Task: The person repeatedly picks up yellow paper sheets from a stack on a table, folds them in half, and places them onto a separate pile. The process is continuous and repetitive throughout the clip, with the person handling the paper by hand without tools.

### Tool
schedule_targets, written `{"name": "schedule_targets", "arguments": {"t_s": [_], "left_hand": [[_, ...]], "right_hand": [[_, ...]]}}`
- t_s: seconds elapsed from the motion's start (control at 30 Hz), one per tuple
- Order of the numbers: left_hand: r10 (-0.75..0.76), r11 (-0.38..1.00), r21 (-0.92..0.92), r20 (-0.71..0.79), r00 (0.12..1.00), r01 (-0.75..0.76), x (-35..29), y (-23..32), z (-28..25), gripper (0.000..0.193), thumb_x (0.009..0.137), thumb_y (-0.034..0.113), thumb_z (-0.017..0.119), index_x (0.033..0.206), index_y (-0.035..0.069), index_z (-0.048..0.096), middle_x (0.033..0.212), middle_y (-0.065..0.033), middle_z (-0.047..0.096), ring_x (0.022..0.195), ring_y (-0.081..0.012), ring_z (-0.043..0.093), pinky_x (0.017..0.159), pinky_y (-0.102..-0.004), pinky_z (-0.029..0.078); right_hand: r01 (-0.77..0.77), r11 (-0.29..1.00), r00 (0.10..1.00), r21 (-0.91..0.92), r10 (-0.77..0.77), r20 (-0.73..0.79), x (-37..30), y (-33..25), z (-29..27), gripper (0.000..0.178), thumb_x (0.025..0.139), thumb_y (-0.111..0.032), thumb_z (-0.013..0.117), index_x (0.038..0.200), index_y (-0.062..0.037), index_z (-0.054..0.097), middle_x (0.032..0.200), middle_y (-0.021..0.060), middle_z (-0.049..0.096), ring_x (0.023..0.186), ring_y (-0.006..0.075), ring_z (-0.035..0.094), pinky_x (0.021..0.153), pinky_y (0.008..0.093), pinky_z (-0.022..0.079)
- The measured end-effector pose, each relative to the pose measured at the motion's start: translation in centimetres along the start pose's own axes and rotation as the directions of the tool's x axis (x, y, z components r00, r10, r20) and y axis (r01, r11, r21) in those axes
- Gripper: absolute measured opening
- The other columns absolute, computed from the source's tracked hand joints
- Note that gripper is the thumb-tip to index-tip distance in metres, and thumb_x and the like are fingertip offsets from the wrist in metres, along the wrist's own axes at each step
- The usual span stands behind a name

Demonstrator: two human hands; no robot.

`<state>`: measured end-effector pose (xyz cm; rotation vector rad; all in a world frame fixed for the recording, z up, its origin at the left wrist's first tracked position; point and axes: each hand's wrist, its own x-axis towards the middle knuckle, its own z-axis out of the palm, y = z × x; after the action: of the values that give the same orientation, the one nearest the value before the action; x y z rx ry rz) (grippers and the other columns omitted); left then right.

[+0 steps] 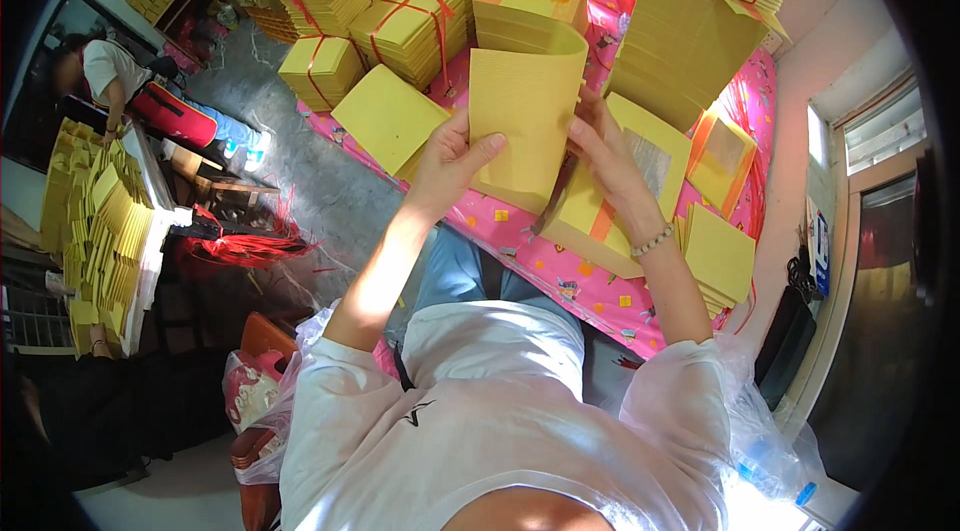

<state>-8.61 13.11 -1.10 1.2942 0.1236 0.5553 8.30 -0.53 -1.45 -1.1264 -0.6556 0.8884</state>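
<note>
Between my two hands stands a bundle of yellow paper sheets (pixel 525 121), its top bent over backward. My left hand (pixel 453 159) is closed on its left edge, thumb flat on the front and fingers hidden behind. At the right edge, my right hand (pixel 603 146) is closed with its thumb against the side; its other fingers are partly behind the paper. Beneath my right forearm lies a thick yellow paper stack (pixel 590 236) with a silver and orange patch on top. A flat yellow stack (pixel 388 116) rests just left of my left hand.
The pink patterned cloth (pixel 500 223) covers the table. Red-tied yellow bundles (pixel 410 26) pile up at the back left; a tall yellow stack (pixel 680 36) leans at the right. On the left, a person (pixel 120 76) stands by another table with yellow paper (pixel 100 221). Red strings (pixel 245 246) hang nearby.
</note>
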Motion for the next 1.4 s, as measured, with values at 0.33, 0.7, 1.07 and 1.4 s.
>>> {"name": "schedule_targets", "arguments": {"t_s": [0.33, 0.7, 1.07, 1.4], "left_hand": [[0.242, 0.766, 0.636, -0.149, 0.959, -0.094, -0.2, -1.1, 1.1, 0.043, 0.082, 0.009, 0.069, 0.119, 0.0, 0.05, 0.115, -0.0091, 0.056, 0.102, -0.0173, 0.057, 0.09, -0.032, 0.046], [-0.022, 0.998, 0.049, -0.056, 0.998, 0.025, 0.1, 0.1, 2.4, 0.046, 0.093, 0.012, 0.055, 0.134, 0.001, 0.039, 0.125, -0.0092, 0.053, 0.114, -0.0155, 0.052, 0.093, -0.0294, 0.044], [-0.389, 0.908, -0.16, 0.028, 0.921, 0.388, 1.7, 0.4, 1.3, 0.04, 0.098, 0.02, 0.046, 0.132, 0.001, 0.043, 0.122, -0.009, 0.057, 0.109, -0.0167, 0.058, 0.09, -0.0315, 0.049], [-0.424, 0.889, -0.17, 0.037, 0.905, 0.424, 2.2, 0.6, 1.6, 0.039, 0.098, 0.019, 0.046, 0.132, 0.0, 0.044, 0.121, -0.0112, 0.058, 0.108, -0.0192, 0.06, 0.087, -0.0331, 0.052]], "right_hand": [[0.024, 0.983, 1.0, -0.184, -0.021, 0.015, -1.9, -1.0, 2.5, 0.056, 0.079, -0.019, 0.074, 0.125, 0.0011, 0.048, 0.119, 0.0093, 0.058, 0.11, 0.0168, 0.055, 0.095, 0.0305, 0.043], [-0.058, 0.985, 0.996, -0.161, 0.046, -0.079, -2.5, -0.5, 2.6, 0.047, 0.082, -0.022, 0.071, 0.118, 0.0039, 0.054, 0.109, 0.0111, 0.063, 0.096, 0.015, 0.062, 0.082, 0.0281, 0.05], [-0.161, 0.987, 0.984, -0.004, 0.16, -0.082, -1.8, -0.7, 2.4, 0.044, 0.087, -0.018, 0.065, 0.121, 0.0059, 0.05, 0.111, 0.0125, 0.061, 0.097, 0.0165, 0.063, 0.081, 0.0277, 0.053], [-0.244, 0.964, 0.967, 0.103, 0.25, -0.051, -1.7, -0.9, 2.2, 0.047, 0.088, -0.02, 0.064, 0.123, 0.0064, 0.047, 0.115, 0.0138, 0.059, 0.1, 0.0184, 0.062, 0.084, 0.0281, 0.053]]}}
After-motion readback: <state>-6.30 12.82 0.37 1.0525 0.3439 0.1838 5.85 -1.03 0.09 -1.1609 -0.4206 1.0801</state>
